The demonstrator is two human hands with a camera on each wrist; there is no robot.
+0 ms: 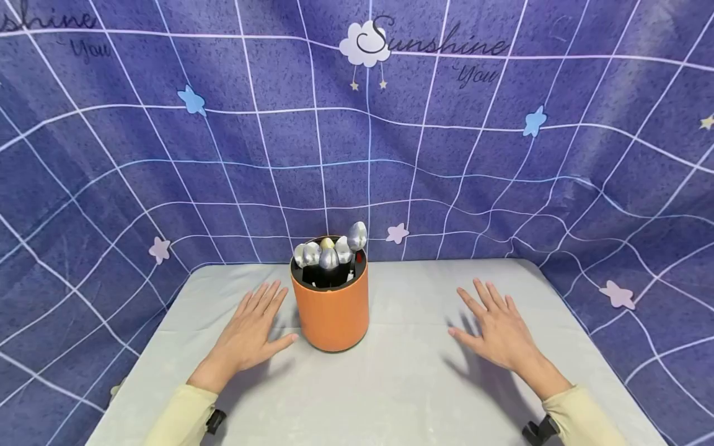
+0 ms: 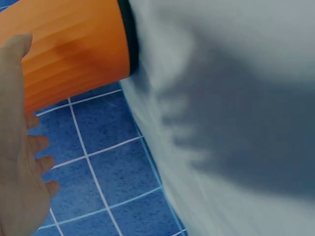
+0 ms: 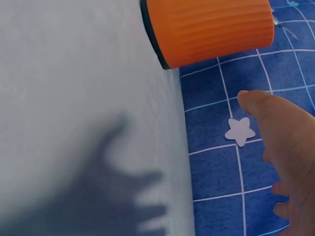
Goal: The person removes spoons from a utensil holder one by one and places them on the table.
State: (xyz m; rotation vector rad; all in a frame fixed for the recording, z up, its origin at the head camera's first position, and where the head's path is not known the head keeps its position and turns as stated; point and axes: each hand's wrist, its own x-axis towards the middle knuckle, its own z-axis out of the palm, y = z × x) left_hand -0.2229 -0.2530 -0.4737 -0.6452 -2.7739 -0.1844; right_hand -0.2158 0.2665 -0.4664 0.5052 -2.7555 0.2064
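An orange cylindrical holder (image 1: 331, 316) with a black inner rim stands upright left of the table's middle, near the back. Several spoons (image 1: 329, 258) stick up from it with their shiny bowls at the top; their handles are mostly hidden inside. My left hand (image 1: 248, 331) hovers beside the holder on its left, fingers spread and straight, thumb pointing toward it. On the right side of the table, well apart from the holder, my right hand (image 1: 499, 331) is held palm down with spread fingers. Both hands hold nothing and cast shadows on the tabletop.
A pale cloth-covered table (image 1: 401, 384) lies below the hands. Behind and around it hangs a blue-purple curtain (image 1: 446, 155) with a white grid, stars and a cloud print. Pale sleeves (image 1: 186, 412) and dark wrist straps (image 1: 540, 430) show at both wrists.
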